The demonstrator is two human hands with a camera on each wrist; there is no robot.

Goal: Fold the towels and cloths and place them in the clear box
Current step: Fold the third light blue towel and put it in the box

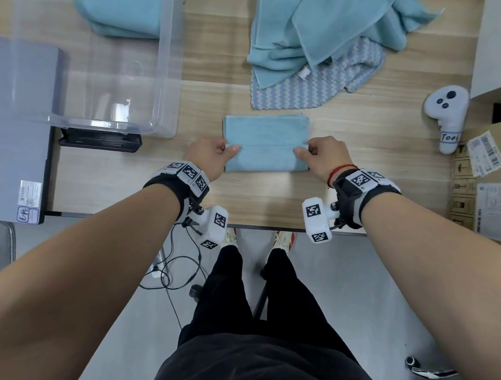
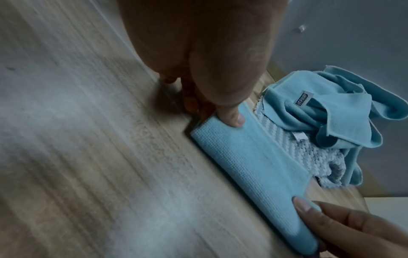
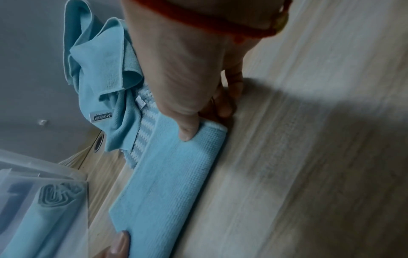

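Note:
A light blue cloth (image 1: 265, 143) lies folded on the wooden table (image 1: 365, 157) in front of me, its near half doubled over the far half. My left hand (image 1: 216, 152) pinches the left end of the fold, thumb on top (image 2: 232, 118). My right hand (image 1: 321, 155) pinches the right end the same way (image 3: 187, 132). The clear box (image 1: 116, 95) stands at the left and holds one folded blue towel (image 1: 120, 5). A heap of unfolded blue towels (image 1: 331, 28) lies behind, over a blue-and-white zigzag cloth (image 1: 308, 89).
A grey laptop (image 1: 11, 129) sits at the far left beside the box, with a black stand (image 1: 100, 140) under the box's near edge. A white controller (image 1: 447, 115) and cardboard boxes (image 1: 495, 185) are at the right. The table's front edge (image 1: 270, 228) runs just behind my wrists.

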